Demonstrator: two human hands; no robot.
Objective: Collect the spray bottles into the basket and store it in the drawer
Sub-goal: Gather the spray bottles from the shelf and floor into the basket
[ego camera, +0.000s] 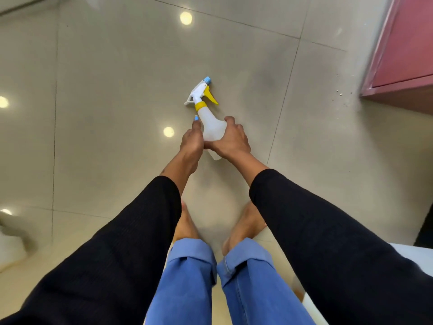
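— So where is the spray bottle [212, 124] lying?
— On the tiled floor [117, 90]. The right hand [232, 141] is gripping its body; the left hand [192, 140] is touching its side with straight fingers.

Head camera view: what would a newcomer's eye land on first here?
The white spray bottle with its yellow trigger and blue nozzle, lying on the glossy tiled floor at centre. Both hands meet on its body: the right hand curls over it, the left hand touches its side. A pink cabinet fills the upper right corner.
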